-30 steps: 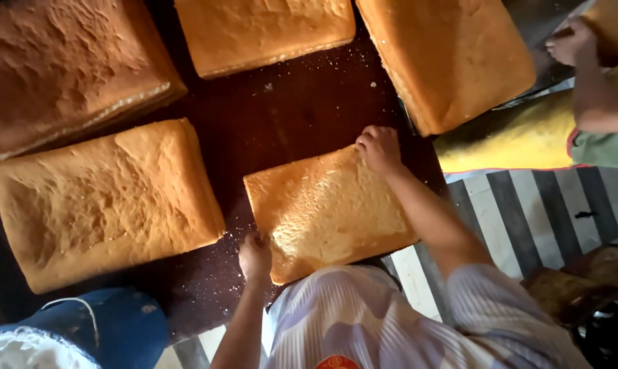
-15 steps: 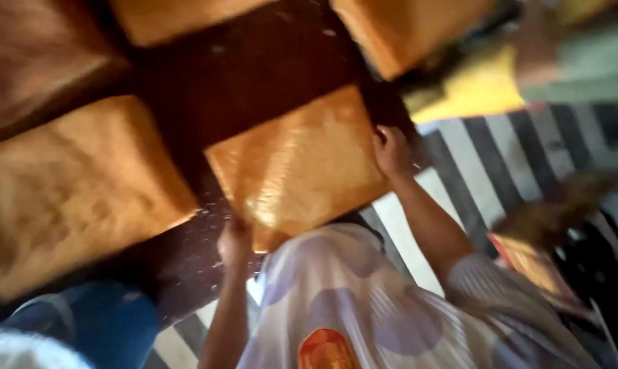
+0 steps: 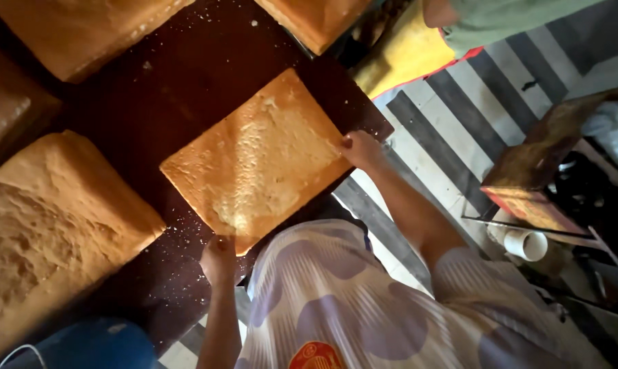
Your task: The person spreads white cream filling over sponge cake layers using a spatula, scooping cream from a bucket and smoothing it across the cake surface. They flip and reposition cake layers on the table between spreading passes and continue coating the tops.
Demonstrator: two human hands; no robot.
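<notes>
While the square cake slab point(image 3: 258, 160) is gripped by the left hand point(image 3: 218, 258) at six o'clock and the right hand point(image 3: 361, 148) at three o'clock, it remains unplaced on the dark table point(image 3: 186, 75).

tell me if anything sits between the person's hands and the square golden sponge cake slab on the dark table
Nothing visible does. The left hand grips the square golden sponge cake slab at its near corner, and the right hand holds its right corner, both touching it directly above the dark wooden table.

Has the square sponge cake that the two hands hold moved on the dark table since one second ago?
Yes. The square sponge cake has turned: it lay roughly parallel to the big cake at left, and now stands cornerwise, one corner over the dark table edge toward the person.
</notes>
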